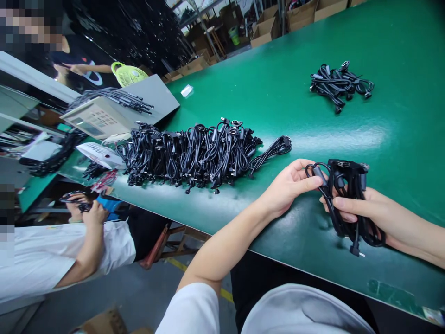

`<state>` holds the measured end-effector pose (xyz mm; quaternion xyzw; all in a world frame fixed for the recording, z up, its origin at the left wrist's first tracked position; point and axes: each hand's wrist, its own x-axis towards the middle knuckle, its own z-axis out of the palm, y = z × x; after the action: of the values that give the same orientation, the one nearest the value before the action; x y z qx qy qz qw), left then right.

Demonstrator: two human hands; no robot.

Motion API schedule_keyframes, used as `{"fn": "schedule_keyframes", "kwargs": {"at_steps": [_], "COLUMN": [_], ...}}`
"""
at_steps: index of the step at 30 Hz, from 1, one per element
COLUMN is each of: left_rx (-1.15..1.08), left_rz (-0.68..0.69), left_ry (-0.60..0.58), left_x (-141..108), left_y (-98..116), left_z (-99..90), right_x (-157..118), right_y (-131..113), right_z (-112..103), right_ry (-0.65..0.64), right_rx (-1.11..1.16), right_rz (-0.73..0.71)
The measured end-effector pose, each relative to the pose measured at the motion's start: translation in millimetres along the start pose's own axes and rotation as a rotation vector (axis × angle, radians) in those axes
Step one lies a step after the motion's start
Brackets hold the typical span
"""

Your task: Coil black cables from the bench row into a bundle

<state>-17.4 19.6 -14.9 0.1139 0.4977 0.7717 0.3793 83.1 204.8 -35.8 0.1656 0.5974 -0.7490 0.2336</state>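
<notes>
A bunch of coiled black cables (347, 185) with dark connectors hangs over the front of the green table, gripped by my right hand (365, 208), its thumb across the coils. At the bunch's left side my left hand (295, 185) pinches one of its cables by a grey cylindrical piece, thumb against fingers. A plug with a bright metal tip dangles at the bottom of the bunch. To the left of my left hand lies a single tied cable coil (273, 150), beside a long heap of bundled black cables (194, 155).
A smaller cable pile (340, 86) lies on the far right of the green table (243, 93). A grey box-shaped device (104, 118) with cables on top stands at left, near a lime-green fan (128, 74). A co-worker in a white shirt (69, 250) handles cables; another person is behind.
</notes>
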Motion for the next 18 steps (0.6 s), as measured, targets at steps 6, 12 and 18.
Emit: {"fn": "schedule_keyframes", "kwargs": {"at_steps": [6,12,18], "left_rx": [0.063,0.262,0.433], "left_rz": [0.040,0.140,0.251], "left_ry": [-0.023,-0.052,-0.025], "left_x": [-0.9,-3.6,-5.4], "left_y": [-0.6,0.8,-1.9], "left_z": [-2.4,-1.1,-1.5], "right_x": [-0.8,1.1,-0.3], "right_y": [-1.2,-1.7,-3.2], "right_z": [-0.5,0.2,-1.2], "right_ry": [-0.011,-0.031,-0.037], "right_rx": [0.003,-0.073,-0.091], "right_rz": [0.011,-0.002,0.024]}}
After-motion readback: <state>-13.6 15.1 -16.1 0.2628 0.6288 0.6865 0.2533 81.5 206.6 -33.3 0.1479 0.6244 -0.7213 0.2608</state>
